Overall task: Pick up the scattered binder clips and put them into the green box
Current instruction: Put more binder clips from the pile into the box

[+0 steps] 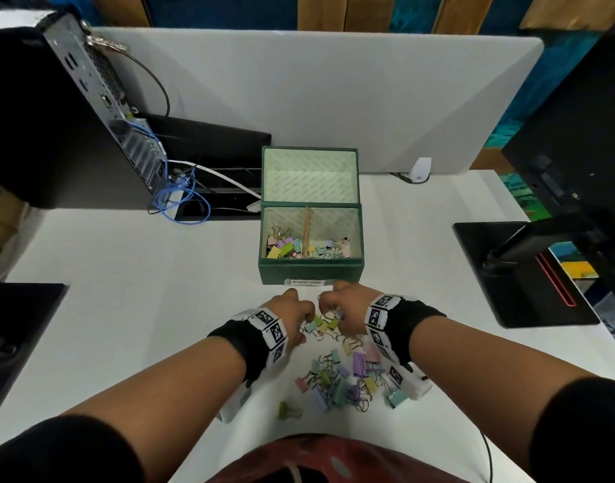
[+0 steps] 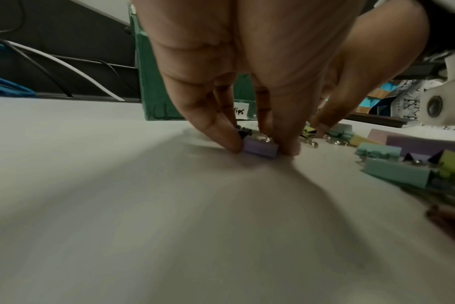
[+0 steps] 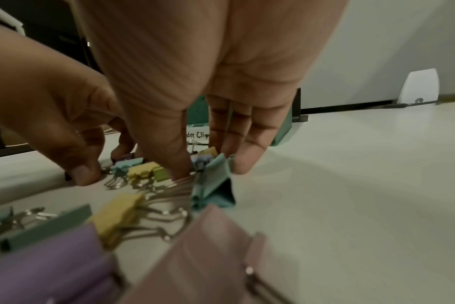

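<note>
The green box stands open mid-table, its lid upright behind and pastel binder clips lying in the front compartment. Several scattered binder clips lie on the white table just in front of it. Both hands reach down into the far end of that pile. My left hand pinches a purple clip that lies on the table, thumb on one side and fingertip on the other. My right hand has thumb and fingers closed around a tilted teal clip. A lone green clip lies nearer me.
A computer tower with blue and white cables stands at the back left. A black monitor base sits to the right and a dark object at the left edge. A white divider panel closes the back.
</note>
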The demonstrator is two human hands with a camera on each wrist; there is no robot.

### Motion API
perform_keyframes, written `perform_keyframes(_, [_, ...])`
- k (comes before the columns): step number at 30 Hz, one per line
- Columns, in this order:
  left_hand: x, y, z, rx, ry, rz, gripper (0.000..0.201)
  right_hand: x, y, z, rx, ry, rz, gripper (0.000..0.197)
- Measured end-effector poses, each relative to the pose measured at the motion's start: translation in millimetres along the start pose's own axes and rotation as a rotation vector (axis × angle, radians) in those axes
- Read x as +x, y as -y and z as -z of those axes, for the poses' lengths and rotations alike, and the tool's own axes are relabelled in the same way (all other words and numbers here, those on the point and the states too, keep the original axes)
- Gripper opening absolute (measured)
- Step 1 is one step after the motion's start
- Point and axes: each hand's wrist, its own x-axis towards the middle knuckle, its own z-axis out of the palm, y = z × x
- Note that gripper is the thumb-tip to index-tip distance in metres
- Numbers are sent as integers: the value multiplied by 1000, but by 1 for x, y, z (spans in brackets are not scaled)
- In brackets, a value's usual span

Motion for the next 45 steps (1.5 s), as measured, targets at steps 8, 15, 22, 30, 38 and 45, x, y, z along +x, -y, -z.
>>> perform_keyframes(8, [4, 6, -5, -96, -35, -10, 23, 2, 10, -1, -56, 18, 15, 58])
perform_keyframes(15, [3, 10, -7, -164, -72, 16, 12, 7, 6, -1, 87, 21, -47, 34])
perform_keyframes(22, [-4, 18, 2, -251, -53, 19, 33, 4, -1, 9, 183, -11, -80, 22])
perform_keyframes(30, [-14, 16, 26, -422, -148, -19, 16, -21, -1, 48, 376, -139, -43, 13])
perform_keyframes(38, [-11, 9, 63, -691, -328, -21, 24, -10, -3, 98, 615, -465, -188, 19])
perform_keyframes(45, [3, 4, 84, -872, -429, 15, 22, -6, -5, 89, 657, -482, -193, 37])
